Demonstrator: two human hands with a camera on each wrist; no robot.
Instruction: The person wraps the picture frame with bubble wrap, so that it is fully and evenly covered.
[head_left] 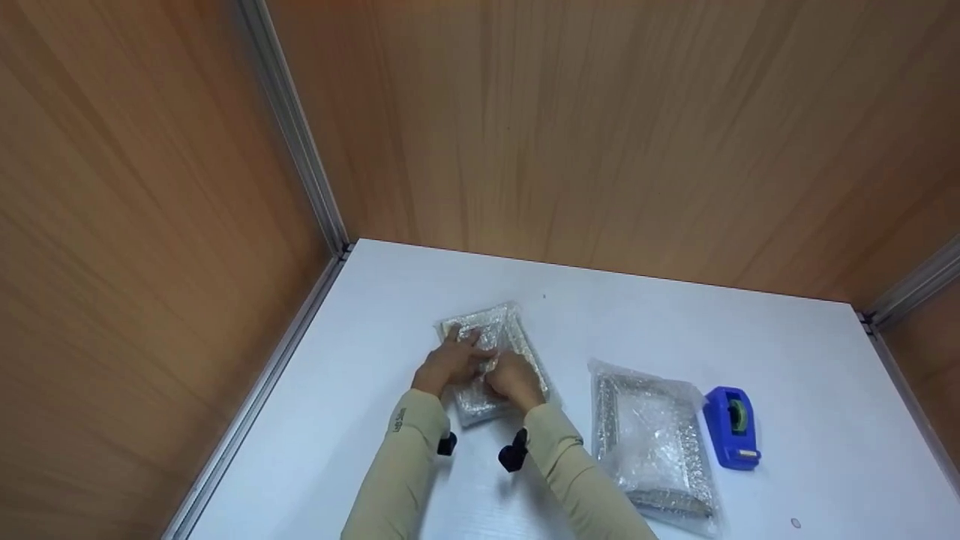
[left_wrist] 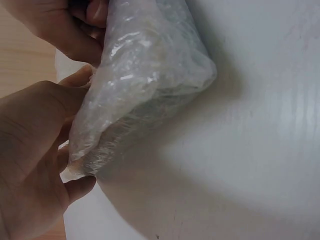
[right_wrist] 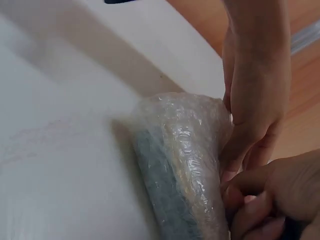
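A flat parcel in clear bubble wrap (head_left: 517,330) lies on the white table under both hands. My left hand (head_left: 450,366) rests on its top with the fingers spread, pressing the wrap. Close beside the left thumb, my right hand (head_left: 516,377) has its fingers curled and pinches at the bubble wrap near the parcel's middle. The right fingertips are partly hidden in the head view. From the left wrist, a folded, puffy end of the wrap (left_wrist: 150,70) shows, and the right wrist view shows the parcel's shiny side (right_wrist: 192,160).
A second bubble-wrapped parcel (head_left: 656,435) lies to the right on the table (head_left: 360,300). Just beyond it stands a blue tape dispenser (head_left: 724,439) with a green roll. Wood-grain panels (head_left: 585,135) with metal edge strips enclose the table's back and sides.
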